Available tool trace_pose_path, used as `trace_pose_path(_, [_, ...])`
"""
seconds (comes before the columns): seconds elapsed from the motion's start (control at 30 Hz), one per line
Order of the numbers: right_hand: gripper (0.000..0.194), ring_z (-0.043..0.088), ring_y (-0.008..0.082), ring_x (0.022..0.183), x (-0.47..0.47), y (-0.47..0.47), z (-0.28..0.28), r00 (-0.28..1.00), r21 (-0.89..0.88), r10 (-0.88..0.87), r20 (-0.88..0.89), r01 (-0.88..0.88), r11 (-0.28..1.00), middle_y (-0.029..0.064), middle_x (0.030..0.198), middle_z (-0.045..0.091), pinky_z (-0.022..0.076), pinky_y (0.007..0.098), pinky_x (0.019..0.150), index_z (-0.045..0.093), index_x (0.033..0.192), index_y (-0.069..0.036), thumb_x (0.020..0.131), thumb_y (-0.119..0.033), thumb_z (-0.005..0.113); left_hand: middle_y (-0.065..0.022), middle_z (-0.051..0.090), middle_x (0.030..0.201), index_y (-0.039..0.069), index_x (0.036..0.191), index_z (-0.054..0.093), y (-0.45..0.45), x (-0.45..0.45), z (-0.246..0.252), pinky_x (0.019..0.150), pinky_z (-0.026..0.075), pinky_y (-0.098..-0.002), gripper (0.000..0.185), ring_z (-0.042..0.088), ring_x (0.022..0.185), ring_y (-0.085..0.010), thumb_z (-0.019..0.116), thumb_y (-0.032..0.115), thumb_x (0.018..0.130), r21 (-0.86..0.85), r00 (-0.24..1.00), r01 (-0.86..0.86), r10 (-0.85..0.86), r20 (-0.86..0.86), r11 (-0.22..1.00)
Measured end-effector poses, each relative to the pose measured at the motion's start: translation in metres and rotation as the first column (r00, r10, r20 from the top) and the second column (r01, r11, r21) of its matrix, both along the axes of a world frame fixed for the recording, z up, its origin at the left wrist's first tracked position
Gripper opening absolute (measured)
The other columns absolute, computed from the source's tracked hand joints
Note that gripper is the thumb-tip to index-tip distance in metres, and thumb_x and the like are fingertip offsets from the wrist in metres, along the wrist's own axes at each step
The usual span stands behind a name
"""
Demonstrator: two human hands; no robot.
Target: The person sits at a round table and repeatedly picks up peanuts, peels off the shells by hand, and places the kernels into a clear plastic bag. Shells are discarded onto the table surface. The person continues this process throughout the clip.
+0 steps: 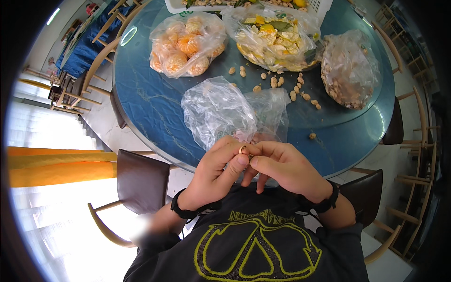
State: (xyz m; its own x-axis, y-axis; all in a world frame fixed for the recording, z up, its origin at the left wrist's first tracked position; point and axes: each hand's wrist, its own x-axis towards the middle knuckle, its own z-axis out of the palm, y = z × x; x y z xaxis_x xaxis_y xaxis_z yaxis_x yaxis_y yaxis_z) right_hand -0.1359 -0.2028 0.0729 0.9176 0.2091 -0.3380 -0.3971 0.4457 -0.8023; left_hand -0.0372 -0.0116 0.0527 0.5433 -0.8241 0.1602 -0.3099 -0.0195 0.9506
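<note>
Fingertips of both hands meet close to my chest, over the near edge of the round table. My left hand (222, 167) pinches a small piece of peanut shell (243, 149), its hollow inside facing up. My right hand (285, 167) presses thumb and forefinger against the same peanut from the other side; its lower fingers hang loose. Just beyond the hands lies a crumpled clear plastic bag (220, 109), with pinkish peanut kernels (260, 136) partly visible through it. Whether a kernel is inside the held shell is hidden by the fingers.
Loose unshelled peanuts (273, 82) lie scattered across the table (148, 102). Farther back are a bag of peeled mandarins (188, 46), a bag of citrus peels (276, 42) and a bag of peanuts or shells (348, 70). A white plastic basket (324, 10) stands behind; chairs (142, 179) surround the table.
</note>
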Motion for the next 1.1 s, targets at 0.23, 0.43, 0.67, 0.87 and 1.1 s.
trace_pose_path(0.23, [0.025, 0.069, 0.0112, 0.08, 0.002, 0.0, -0.008, 1.0, -0.158, 0.011, 0.029, -0.006, 0.987, 0.0041, 0.088, 0.071, 0.0539, 0.025, 0.062, 0.064, 0.115, 0.001, 0.106, -0.021, 0.061, -0.0111, 0.064, 0.1, 0.0, 0.112, 0.068, -0.003, 0.0, 0.004, 0.084, 0.048, -0.0341, 0.022, 0.062, 0.09, -0.0245, 0.056, 0.018, 0.108, 0.011, 0.986, -0.086, 0.083, 0.143, 0.996])
trace_pose_path(0.43, [0.017, 0.065, 0.0068, 0.08, -0.003, -0.011, -0.005, 0.966, -0.563, -0.13, 0.225, 0.237, 0.792, 0.0021, 0.09, 0.068, 0.0515, 0.0228, 0.067, 0.064, 0.114, -0.001, 0.106, -0.015, 0.062, -0.0148, 0.064, 0.084, 0.002, 0.098, 0.066, -0.001, 0.01, 0.008, 0.069, 0.051, -0.039, 0.015, 0.064, 0.075, -0.0342, 0.066, 0.017, 0.099, 0.292, 0.898, -0.186, 0.042, 0.437, 0.938])
trace_pose_path(0.67, [0.015, 0.065, 0.0082, 0.073, -0.009, -0.017, -0.004, 0.944, -0.675, -0.058, 0.325, 0.275, 0.685, 0.0054, 0.09, 0.068, 0.0517, 0.0246, 0.063, 0.063, 0.111, 0.002, 0.104, -0.011, 0.064, -0.0129, 0.067, 0.083, 0.005, 0.095, 0.068, 0.001, 0.018, 0.004, 0.066, 0.052, -0.0426, 0.016, 0.068, 0.076, -0.0338, 0.069, 0.021, 0.097, 0.465, 0.812, -0.134, -0.172, 0.557, 0.875])
trace_pose_path(0.87, [0.018, 0.066, 0.0148, 0.073, -0.007, -0.015, -0.013, 0.912, -0.76, 0.02, 0.411, 0.33, 0.56, 0.0097, 0.097, 0.068, 0.0531, 0.0281, 0.064, 0.063, 0.117, 0.002, 0.102, -0.009, 0.064, -0.0148, 0.068, 0.087, 0.005, 0.101, 0.069, -0.001, 0.018, 0.009, 0.068, 0.053, -0.0414, 0.017, 0.067, 0.081, -0.0356, 0.065, 0.022, 0.1, 0.552, 0.806, -0.128, -0.238, 0.543, 0.824])
trace_pose_path(1.1, [0.029, 0.066, 0.0349, 0.091, 0.002, -0.002, -0.013, 0.775, -0.68, 0.146, 0.615, 0.427, 0.596, 0.0156, 0.102, 0.067, 0.0526, 0.0419, 0.08, 0.063, 0.123, 0.001, 0.095, -0.003, 0.067, -0.0112, 0.065, 0.088, 0.001, 0.11, 0.062, 0.001, 0.024, 0.023, 0.073, 0.053, -0.0353, 0.028, 0.066, 0.078, -0.0235, 0.052, 0.028, 0.111, 0.328, 0.973, 0.205, -0.155, -0.173, 0.922])
